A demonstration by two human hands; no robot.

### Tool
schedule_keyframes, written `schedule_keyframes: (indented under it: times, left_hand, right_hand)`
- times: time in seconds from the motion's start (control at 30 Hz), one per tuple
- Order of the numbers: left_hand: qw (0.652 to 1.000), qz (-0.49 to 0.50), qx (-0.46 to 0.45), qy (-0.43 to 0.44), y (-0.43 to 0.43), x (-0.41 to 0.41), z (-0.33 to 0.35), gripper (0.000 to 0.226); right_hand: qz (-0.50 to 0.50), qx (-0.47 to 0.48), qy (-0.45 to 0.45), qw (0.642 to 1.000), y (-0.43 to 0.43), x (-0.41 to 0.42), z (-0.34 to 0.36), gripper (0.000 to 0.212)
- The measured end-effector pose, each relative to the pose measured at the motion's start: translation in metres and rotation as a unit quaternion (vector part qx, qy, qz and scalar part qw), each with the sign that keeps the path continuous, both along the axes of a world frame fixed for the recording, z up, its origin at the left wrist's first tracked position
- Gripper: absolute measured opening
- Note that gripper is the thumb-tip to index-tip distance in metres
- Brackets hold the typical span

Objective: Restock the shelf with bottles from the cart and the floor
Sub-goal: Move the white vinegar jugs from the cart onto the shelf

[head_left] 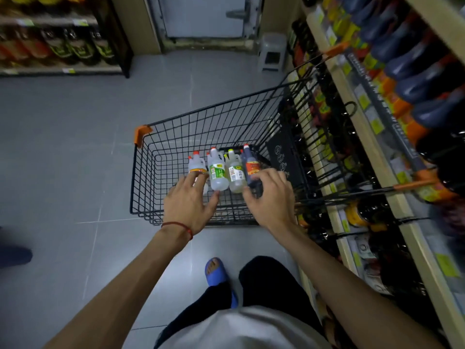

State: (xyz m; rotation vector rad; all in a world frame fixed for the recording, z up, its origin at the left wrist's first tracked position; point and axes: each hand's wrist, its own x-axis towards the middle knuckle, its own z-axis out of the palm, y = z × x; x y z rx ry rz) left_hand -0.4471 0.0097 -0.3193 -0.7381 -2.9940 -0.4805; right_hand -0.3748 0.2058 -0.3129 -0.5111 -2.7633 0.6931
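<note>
Standing over the cart, a person in a white top and black trousers is filling the bottom of the frame, with a blue slipper [216,273] poking out on the grey tiled floor [63,147]. Both arms are reaching up toward the middle of the frame. The left hand [188,200], with a red string bracelet [177,226] on the wrist, is hovering with fingers spread and mostly straight. Its fingertips are lying over the lower end of a white bottle [197,163], not gripping anything. The right hand [270,197] is curling round the base of a dark bottle [251,167], thumb on one side and fingers over the other.

Those two are lying in a row with a green-label bottle [217,172] and a pale-label bottle [236,175] between them. All four are touching side by side on the bottom of the black wire cart [143,135], caps pointing away.

Just right of the cart, the shelf [412,238] is running up the right edge, loaded with dark bottles. Further back at the top, a grey stool [273,52] is sitting by a door [203,16], and a far shelf [60,46] is showing upper left.
</note>
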Motion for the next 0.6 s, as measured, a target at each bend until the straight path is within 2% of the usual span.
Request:
schedule_keyframes:
  times: [0.33,0.6]
  left_hand:
    - [0.993,0.050,-0.045,-0.095,0.008,-0.091,-0.049,0.043]
    - [0.962,0.125,-0.093,-0.224,0.037,-0.148,-0.097,0.045]
  right_hand:
    - [-0.053,-0.136,-0.055,0.988,0.012,-0.120,-0.060,0.025]
    - [-0.025,-0.123,-0.141,0.982,0.027,-0.189,-0.116,0.023]
